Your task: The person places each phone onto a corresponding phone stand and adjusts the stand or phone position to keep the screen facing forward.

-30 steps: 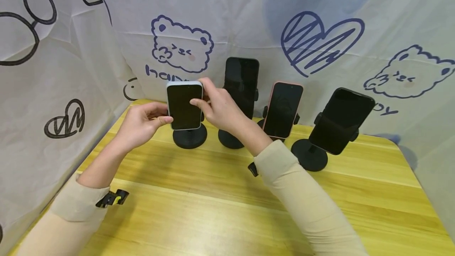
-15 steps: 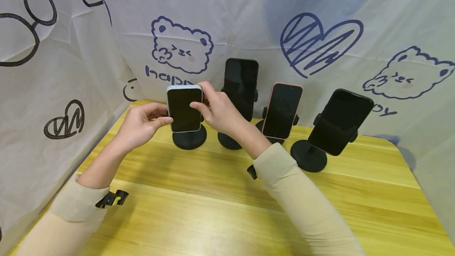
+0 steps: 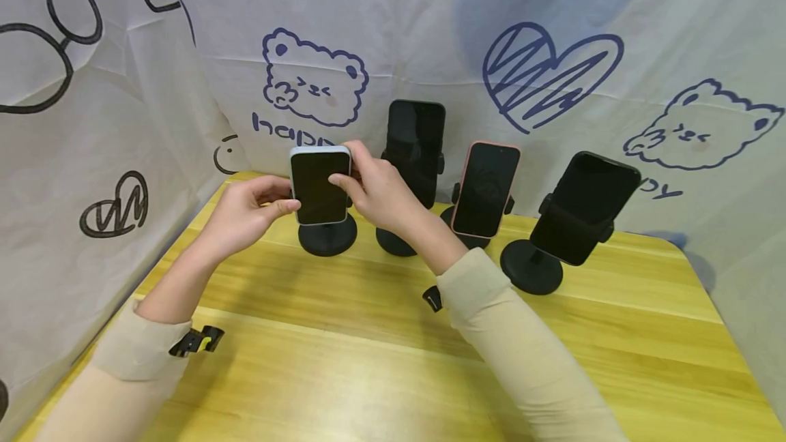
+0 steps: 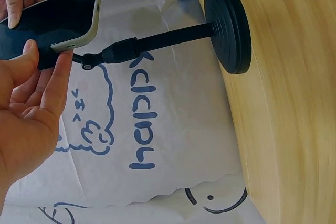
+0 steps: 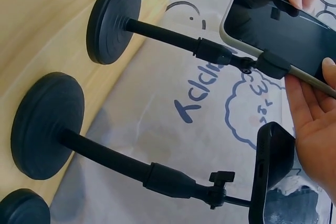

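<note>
A phone in a pale case (image 3: 314,196) with a dark screen sits at the top of a black phone stand (image 3: 327,243), at the left of the row. My left hand (image 3: 241,215) pinches its lower left edge, the thumb at the front. My right hand (image 3: 385,191) grips the upper right edge, thumb on the screen and fingers behind. In the left wrist view, the stand's pole (image 4: 173,38) leads from its round base to the phone (image 4: 63,17). A black clamp arm (image 5: 273,63) touches the phone's side in the right wrist view. The holder's back is hidden.
To the right stand a tall black phone (image 3: 415,145), a pink-edged phone (image 3: 487,189) and a tilted black phone (image 3: 585,207), each on a black stand. My right forearm crosses before them. A white cloth with drawings (image 3: 430,19) hangs behind the wooden table (image 3: 344,360).
The phone's top edge is slightly lower than one second ago. Both hands keep their hold, and the other phones stay on their stands.
</note>
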Demonstrator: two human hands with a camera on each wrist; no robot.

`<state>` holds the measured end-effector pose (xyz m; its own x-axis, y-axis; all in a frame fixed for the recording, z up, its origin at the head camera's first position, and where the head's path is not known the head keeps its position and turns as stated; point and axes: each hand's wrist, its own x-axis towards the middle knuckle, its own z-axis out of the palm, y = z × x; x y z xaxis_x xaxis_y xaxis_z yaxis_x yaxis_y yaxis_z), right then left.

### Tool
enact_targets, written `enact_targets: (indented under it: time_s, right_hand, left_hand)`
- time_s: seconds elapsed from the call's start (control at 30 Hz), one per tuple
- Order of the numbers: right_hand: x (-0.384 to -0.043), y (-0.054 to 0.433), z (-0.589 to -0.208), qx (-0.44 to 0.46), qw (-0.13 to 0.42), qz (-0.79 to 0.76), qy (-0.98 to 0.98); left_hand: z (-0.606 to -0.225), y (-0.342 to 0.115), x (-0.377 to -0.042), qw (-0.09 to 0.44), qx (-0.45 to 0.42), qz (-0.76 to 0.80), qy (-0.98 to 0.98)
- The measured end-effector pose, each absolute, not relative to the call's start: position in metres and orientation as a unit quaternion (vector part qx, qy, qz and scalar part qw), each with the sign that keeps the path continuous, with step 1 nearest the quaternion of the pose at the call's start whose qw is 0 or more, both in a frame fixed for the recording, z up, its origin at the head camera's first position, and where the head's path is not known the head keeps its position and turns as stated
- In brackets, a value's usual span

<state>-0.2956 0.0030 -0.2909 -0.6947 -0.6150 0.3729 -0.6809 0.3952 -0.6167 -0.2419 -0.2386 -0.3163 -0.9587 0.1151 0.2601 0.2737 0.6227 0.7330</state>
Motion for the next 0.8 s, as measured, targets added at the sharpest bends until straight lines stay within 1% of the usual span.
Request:
enact_targets:
  time_s: [0.23, 0.53, 0.6, 0.67, 0.8]
  right_hand:
    - [-0.293, 0.006, -0.293, 0.386, 0.036, 0.405, -0.828]
    - [-0.281, 0.015, -0.296, 0.383, 0.051, 0.452, -0.804]
    - [-0.276, 0.021, -0.296, 0.388, 0.070, 0.448, -0.802]
    - [-0.270, 0.030, -0.297, 0.390, 0.100, 0.439, -0.803]
    - [-0.255, 0.057, -0.299, 0.395, 0.183, 0.426, -0.793]
  left_hand:
    - [-0.321, -0.236, -0.244, 0.087, -0.116, -0.438, -0.887]
    - [-0.320, -0.234, -0.239, 0.064, -0.116, -0.446, -0.885]
    - [-0.320, -0.234, -0.237, 0.058, -0.116, -0.450, -0.883]
    - [-0.321, -0.235, -0.235, 0.054, -0.118, -0.453, -0.882]
    - [-0.326, -0.237, -0.230, 0.064, -0.133, -0.450, -0.881]
